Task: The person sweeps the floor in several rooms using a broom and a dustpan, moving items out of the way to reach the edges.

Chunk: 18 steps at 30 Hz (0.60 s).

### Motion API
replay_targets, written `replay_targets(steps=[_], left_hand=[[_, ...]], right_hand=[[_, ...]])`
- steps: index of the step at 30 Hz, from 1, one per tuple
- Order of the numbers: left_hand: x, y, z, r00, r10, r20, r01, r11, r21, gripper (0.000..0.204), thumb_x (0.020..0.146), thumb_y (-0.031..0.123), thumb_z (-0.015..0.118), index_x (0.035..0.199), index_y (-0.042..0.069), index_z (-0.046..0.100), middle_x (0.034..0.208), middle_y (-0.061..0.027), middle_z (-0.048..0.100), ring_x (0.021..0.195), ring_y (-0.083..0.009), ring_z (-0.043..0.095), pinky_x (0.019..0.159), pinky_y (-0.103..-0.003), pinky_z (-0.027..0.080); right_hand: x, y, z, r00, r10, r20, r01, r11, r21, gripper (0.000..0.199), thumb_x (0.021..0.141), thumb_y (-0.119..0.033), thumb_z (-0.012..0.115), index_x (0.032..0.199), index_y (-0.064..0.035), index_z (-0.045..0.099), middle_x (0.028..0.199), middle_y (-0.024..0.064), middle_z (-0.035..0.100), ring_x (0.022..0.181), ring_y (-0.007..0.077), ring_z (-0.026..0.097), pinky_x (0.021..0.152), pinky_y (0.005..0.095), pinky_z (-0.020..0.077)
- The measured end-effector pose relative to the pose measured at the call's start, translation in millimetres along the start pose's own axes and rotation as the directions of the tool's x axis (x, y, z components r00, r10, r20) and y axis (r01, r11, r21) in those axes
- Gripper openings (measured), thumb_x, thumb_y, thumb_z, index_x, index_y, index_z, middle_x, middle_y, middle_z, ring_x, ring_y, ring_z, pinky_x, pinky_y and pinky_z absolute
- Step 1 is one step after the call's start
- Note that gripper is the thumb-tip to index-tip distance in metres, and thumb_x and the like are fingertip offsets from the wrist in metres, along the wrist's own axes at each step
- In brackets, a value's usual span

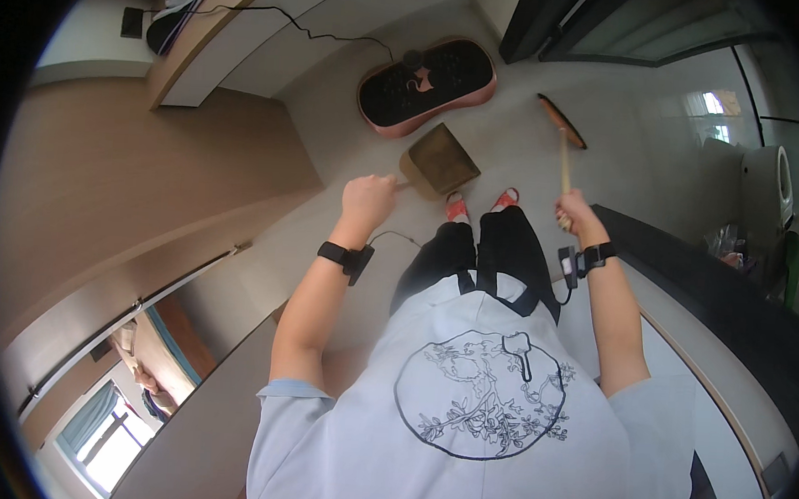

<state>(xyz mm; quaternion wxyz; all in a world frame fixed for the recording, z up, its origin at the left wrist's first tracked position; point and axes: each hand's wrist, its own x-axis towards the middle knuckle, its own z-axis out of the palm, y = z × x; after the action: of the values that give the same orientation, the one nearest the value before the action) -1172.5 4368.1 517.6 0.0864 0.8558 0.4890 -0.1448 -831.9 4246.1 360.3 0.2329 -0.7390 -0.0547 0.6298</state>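
My left hand [369, 198] is a closed fist around the handle of a brown dustpan [443, 161]. The dustpan sits in front of my feet, its box-shaped pan low by the floor; whether it touches the floor I cannot tell. On the right, my right hand [577, 215] grips the pale stick of a broom [565, 159]. The broom's orange and dark head [562, 121] is down at the floor, ahead and to the right of the dustpan. Most of the dustpan's handle is hidden by my left fist.
A black and pink vibration plate [428, 85] lies just beyond the dustpan, a black cable [308, 32] running from it to the left. Wooden cabinets [177, 144] line the left. A dark-framed door [660, 28] stands at the far right, a toilet-like white fixture [770, 176] beyond.
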Motion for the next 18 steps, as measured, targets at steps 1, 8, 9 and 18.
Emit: replay_targets(steps=[1,8,9,18], left_hand=[[-10,-6,1,1.000,-0.005,0.000,0.005,1.000,-0.008,0.007,0.065,0.015,0.052,0.069,0.012,0.057,0.058,-0.0093,0.055,0.055,-0.0264,0.055,0.049,-0.035,0.044],[-142,-98,8,0.986,-0.160,0.047,0.159,0.987,0.024,0.007,0.064,0.014,0.052,0.069,0.011,0.055,0.060,-0.0092,0.055,0.057,-0.0266,0.055,0.050,-0.035,0.044],[-160,-109,8,0.984,-0.173,0.052,0.172,0.985,0.024,0.007,0.064,0.014,0.052,0.069,0.011,0.055,0.060,-0.0092,0.055,0.057,-0.0266,0.055,0.050,-0.035,0.044],[-242,-168,-2,0.966,-0.236,0.105,0.236,0.972,0.018,0.008,0.070,0.016,0.051,0.074,0.014,0.057,0.068,-0.0088,0.057,0.063,-0.0270,0.055,0.054,-0.036,0.043]], right_hand=[[-15,9,20,0.998,0.027,0.057,-0.023,0.997,-0.071,0.030,0.068,0.001,0.044,0.094,0.0004,0.029,0.056,0.0074,0.042,0.040,0.0148,0.042,0.033,0.0278,0.0330],[-189,46,146,0.900,0.238,0.365,-0.215,0.971,-0.102,0.034,0.072,0.000,0.046,0.100,-0.0093,0.028,0.057,0.0044,0.040,0.037,0.0090,0.037,0.030,0.0235,0.0310],[-200,48,151,0.843,0.262,0.469,-0.308,0.951,0.021,0.032,0.073,-0.002,0.046,0.099,-0.0101,0.030,0.056,0.0034,0.039,0.036,0.0076,0.035,0.030,0.0220,0.0292],[-286,57,166,0.857,0.149,0.494,-0.300,0.923,0.241,0.036,0.075,-0.005,0.047,0.109,-0.0092,0.036,0.053,0.0013,0.037,0.032,0.0048,0.030,0.030,0.0188,0.0223]])
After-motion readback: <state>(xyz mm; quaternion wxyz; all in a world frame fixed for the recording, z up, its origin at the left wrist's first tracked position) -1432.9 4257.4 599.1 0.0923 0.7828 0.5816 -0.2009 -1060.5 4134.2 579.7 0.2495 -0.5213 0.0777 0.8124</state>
